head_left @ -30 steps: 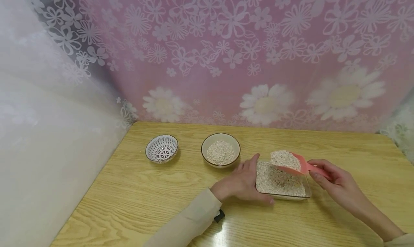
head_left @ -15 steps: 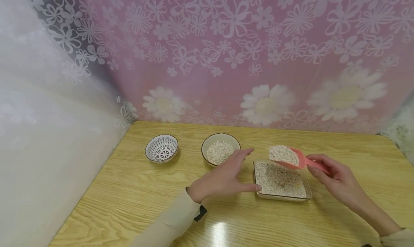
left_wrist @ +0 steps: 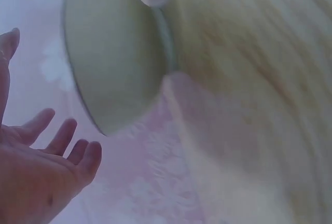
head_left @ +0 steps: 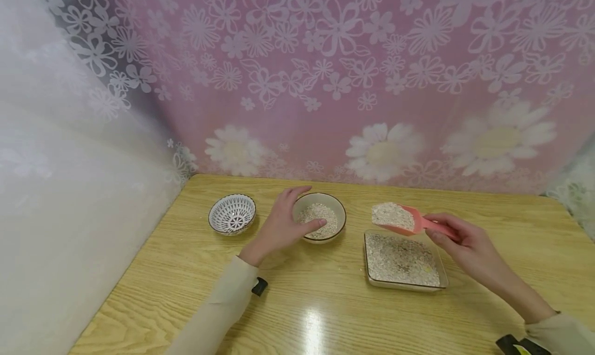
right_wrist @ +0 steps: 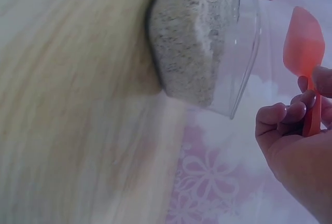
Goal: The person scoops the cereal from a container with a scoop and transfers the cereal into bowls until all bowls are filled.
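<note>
My right hand grips the handle of a coral-red scoop heaped with oat flakes. The scoop hangs above the back edge of a clear rectangular glass dish filled with oats. In the right wrist view the scoop shows from below, the fingers curled round its handle. My left hand is at the left side of a cream bowl with a dark rim and oats inside, thumb over its near side. Seen from the left wrist, the fingers are spread and apart from the bowl.
A small black-and-white patterned bowl stands on the wooden table to the left of my left hand. A flowered pink curtain hangs behind the table, and a pale sheet hangs along the left side.
My left hand has let go of the glass dish and moved left to the cream bowl. The loaded scoop has risen and shifted left and back in my right hand.
</note>
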`<state>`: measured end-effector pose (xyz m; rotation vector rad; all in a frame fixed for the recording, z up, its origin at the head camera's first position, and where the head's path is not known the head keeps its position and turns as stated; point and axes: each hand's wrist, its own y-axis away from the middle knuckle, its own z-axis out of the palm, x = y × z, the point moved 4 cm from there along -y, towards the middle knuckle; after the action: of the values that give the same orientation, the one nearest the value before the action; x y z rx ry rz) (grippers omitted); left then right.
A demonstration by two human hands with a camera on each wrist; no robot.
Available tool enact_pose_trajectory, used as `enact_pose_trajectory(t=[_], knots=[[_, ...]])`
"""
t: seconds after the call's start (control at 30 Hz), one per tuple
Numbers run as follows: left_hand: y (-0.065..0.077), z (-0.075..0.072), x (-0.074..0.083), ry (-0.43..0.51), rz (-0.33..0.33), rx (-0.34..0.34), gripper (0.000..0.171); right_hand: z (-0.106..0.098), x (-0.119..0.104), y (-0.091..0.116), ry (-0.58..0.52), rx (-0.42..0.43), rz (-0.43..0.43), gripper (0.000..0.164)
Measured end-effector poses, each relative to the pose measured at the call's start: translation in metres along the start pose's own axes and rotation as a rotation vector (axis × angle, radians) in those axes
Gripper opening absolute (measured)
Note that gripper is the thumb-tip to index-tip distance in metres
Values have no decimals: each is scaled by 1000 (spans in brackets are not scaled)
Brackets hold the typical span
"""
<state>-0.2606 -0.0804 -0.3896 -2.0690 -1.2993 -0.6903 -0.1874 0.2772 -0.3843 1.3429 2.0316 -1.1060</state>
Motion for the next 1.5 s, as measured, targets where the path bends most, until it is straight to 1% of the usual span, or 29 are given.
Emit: enact_pose_trajectory(t=[0.1,0.17,0.27,0.4,0.57,0.73,0.9,1.0,1.3,1.43,1.5], knots=[[-3,0,-14,-5,-49,-6,87,3,-5,-7,22,-8,2,29],[-4,1,-21,-12,-74,-26,91,4,-8,-12,34,-14,0,29],[-5,4,-30,-27,-111,-69,100,6,-14,-19,50,-30,7,29],[-8,8,-37,-23,-148,-144,111,10,-21,-29,76,-55,36,29],[-10,13,-41,-20,-163,-232,117,20,-28,-43,100,-115,65,29],[-12,16,-45,-12,-151,-292,124,30,-35,-59,122,-207,113,35],[-14,17,-45,16,-136,-344,129,41,-40,-75,160,-270,124,36],[-14,17,-45,24,-141,-365,129,49,-44,-84,184,-308,106,35],[-15,15,-45,33,-147,-375,128,76,-64,-114,257,-413,-50,26],[-15,16,-45,45,-142,-375,128,81,-73,-122,309,-434,-106,24],[-15,17,-45,51,-142,-374,128,81,-76,-125,323,-451,-106,25]])
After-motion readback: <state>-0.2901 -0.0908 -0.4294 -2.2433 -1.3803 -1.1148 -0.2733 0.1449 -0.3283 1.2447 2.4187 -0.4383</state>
